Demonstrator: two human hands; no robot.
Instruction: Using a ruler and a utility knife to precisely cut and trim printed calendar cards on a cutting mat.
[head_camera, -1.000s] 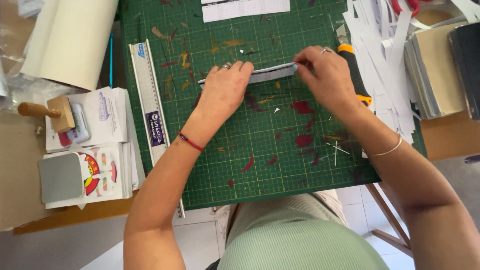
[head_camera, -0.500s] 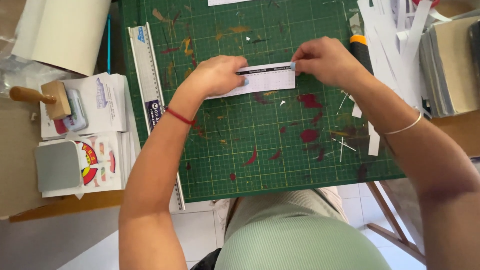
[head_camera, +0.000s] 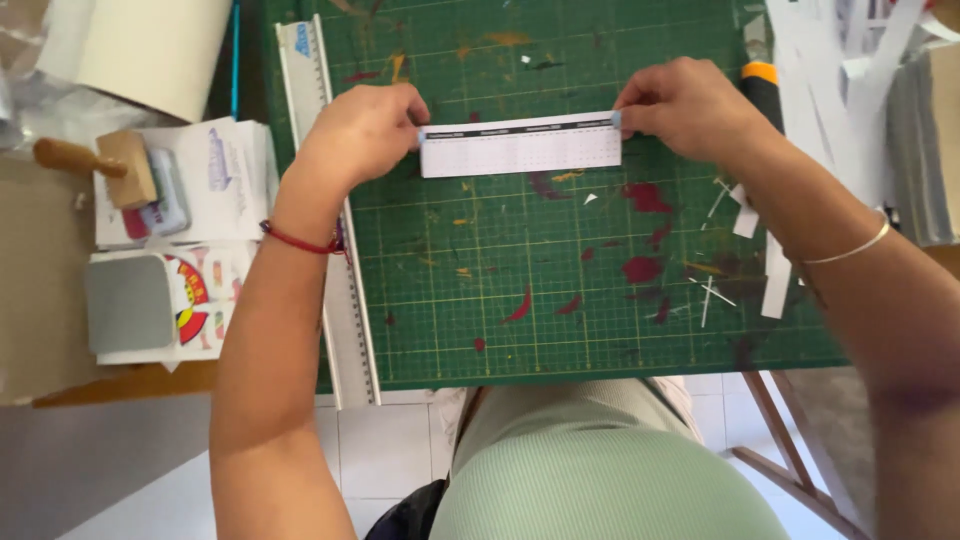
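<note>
Over the green cutting mat (head_camera: 560, 300), seen from the head camera, a white paper strip (head_camera: 520, 150) runs left to right, its long axis level between both hands; the left hand (head_camera: 365, 130) pinches its left end, fingers pressed together on the corner; the right hand (head_camera: 685, 105) pinches the right end likewise; each hand sits equally close, one per end; a metal ruler (head_camera: 330, 200) lies just left, under the left wrist; white offcuts (head_camera: 830, 90) sit right.
</note>
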